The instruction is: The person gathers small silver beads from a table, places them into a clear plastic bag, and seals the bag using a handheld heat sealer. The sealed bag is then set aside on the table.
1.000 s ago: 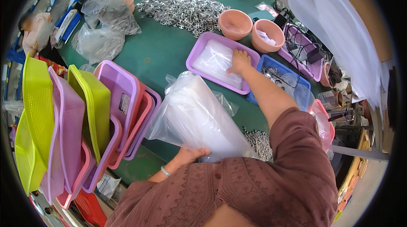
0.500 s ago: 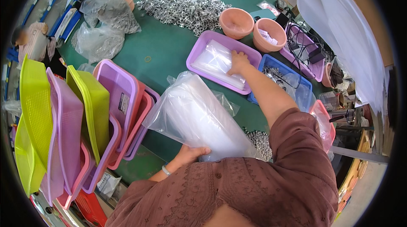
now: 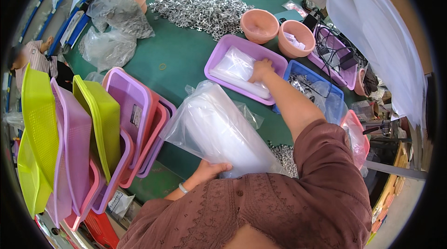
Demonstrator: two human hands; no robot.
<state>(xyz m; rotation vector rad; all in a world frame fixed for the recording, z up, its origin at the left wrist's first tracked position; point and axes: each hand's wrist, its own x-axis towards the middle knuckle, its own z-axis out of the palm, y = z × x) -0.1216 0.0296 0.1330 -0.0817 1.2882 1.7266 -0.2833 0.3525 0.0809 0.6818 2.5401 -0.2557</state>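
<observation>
A large, thick bundle of clear plastic bags [image 3: 219, 123] lies slantwise in front of my body, inside a loose clear outer bag. My left hand [image 3: 212, 171] grips its lower left side, thumb on top and the other fingers hidden underneath. Beyond it, a purple tray [image 3: 218, 49] holds a flat stack of clear plastic bags [image 3: 237, 65]. My right hand [image 3: 262, 70] reaches into this tray, its fingers curled at the right end of the stack.
Left of me stand nested purple, pink and green baskets [image 3: 104, 123]. A heap of small metal parts [image 3: 200, 9] lies at the back, with two orange bowls [image 3: 259, 23] to its right. A blue tray [image 3: 333, 93] adjoins the purple one. Filled plastic bags [image 3: 109, 46] sit far left.
My right hand's fingers, spread over the stack before, are now drawn in and curled at its end. The left hand and large bundle have barely shifted. A person far left has moved an arm.
</observation>
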